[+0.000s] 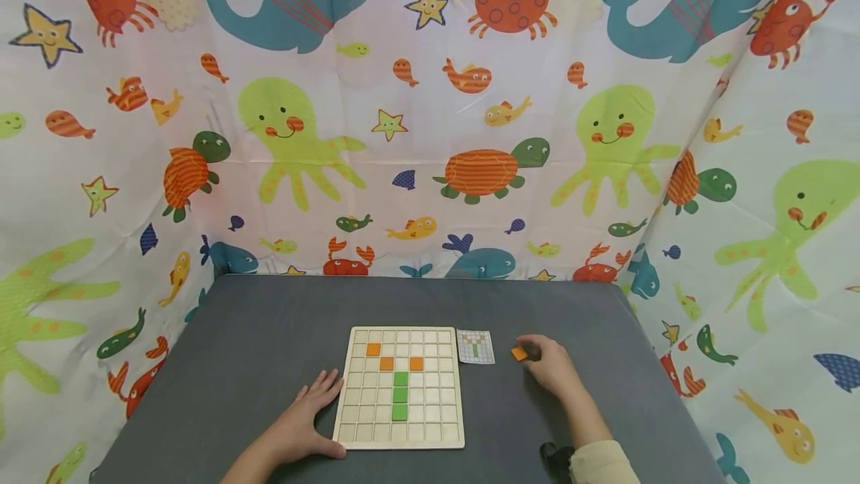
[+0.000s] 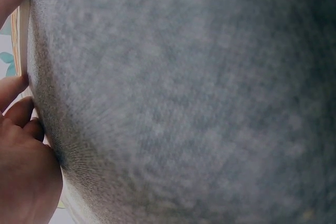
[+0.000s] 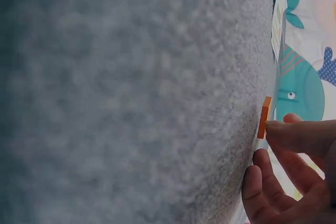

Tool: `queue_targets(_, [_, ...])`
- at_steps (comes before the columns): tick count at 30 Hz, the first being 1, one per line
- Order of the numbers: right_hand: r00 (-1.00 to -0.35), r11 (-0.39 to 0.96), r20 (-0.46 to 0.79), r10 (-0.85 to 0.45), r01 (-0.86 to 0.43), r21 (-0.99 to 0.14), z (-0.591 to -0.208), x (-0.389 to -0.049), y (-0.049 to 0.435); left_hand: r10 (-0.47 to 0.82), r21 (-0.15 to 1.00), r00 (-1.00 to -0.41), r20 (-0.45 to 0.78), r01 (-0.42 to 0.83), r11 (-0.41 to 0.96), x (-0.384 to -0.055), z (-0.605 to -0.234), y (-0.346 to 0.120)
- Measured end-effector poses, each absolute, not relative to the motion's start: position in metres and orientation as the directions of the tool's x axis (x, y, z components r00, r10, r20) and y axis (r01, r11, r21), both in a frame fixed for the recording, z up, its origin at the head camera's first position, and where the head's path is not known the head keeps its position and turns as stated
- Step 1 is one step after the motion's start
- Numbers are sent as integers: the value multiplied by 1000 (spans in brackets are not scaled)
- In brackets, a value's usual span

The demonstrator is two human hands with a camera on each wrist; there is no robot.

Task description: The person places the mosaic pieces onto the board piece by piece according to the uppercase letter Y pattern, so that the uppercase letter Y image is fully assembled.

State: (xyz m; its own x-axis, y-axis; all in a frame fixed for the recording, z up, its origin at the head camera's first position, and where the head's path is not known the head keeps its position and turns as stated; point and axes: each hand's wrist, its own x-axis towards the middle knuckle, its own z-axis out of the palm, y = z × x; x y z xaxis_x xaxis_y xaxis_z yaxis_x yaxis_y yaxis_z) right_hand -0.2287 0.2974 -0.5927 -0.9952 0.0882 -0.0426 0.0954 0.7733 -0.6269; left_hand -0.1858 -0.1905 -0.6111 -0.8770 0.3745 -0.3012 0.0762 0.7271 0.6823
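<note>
A wooden grid board (image 1: 363, 435) lies on the table with three orange tiles, among them one (image 1: 373, 349) near its upper left. Below them, three green tiles (image 1: 400, 395) form a column. My left hand (image 1: 302, 418) is spread along the board's left edge, thumb at the lower corner and fingertips higher up; the left wrist view shows its fingers (image 2: 16, 90) against the rim. Right of the board, my right hand (image 1: 554, 370) pinches a loose orange tile (image 1: 519, 353). In the right wrist view this tile (image 3: 264, 118) is at the fingertips, close to the cloth.
A small printed pattern card (image 1: 475, 347) lies against the board's upper right side. A black object (image 1: 556, 458) is by the right wrist. Grey cloth (image 1: 269, 334) covers the table, and a curtain with sea animals (image 1: 403, 193) surrounds its back and sides.
</note>
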Motion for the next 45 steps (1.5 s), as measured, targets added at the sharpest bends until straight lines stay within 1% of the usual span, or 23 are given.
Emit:
queue_targets(5, [-993,786,-74,93,119,-606,-597,-230,297,373,676,-875,-309,73,733,-185,-610,-190])
queue_targets(13, [-991,785,-85,100,131,-606,-597,-231,297,373,682,-882,-288,85,727,-183,-610,-191])
queue_targets(32, [-995,801,-83,49,89,-592,-597,-233,295,386,689,-878,-284,93,719,-187,-613,-191])
queue_targets(41, [-997,800,-51,54,74,-596,-593,-234,289,387,690,-881,-274,101,717,-185,-611,-190])
queue_targets(45, [-999,798,-6,32,29,-602,-588,-233,285,384,686,-882,-274,100,721,-185,-611,-190])
